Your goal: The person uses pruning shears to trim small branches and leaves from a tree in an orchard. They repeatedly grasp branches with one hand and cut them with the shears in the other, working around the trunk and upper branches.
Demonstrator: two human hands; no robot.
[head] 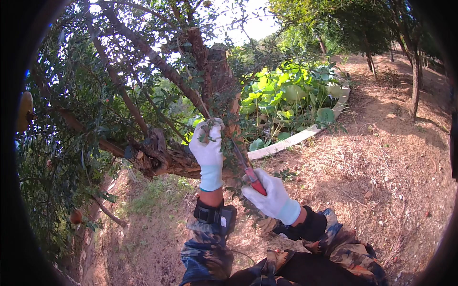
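Observation:
My left hand [208, 144], in a white glove with a pale blue cuff, is raised in front of the tree trunk and closed around thin leafy twigs [212, 123]. Lower and to the right, my right hand [271, 195] wears a matching glove. It grips the red handle [258, 186] of a pruning tool with a dark, narrow working end [240, 154]. That end points up and left into the leaves just right of my left hand. Foliage hides its tip, so I cannot tell whether it touches a twig. Behind both rises the thick trunk [221, 73], with sawn-off stubs.
A gnarled low limb [168, 161] stretches left from the trunk. Fruits that look like pomegranates [76, 216] hang at the left. Beyond the trunk, a pale curved curb [286, 142] borders broad-leaved plants [282, 94]. Dry sloping soil [372, 178] and slim trees [415, 82] lie right.

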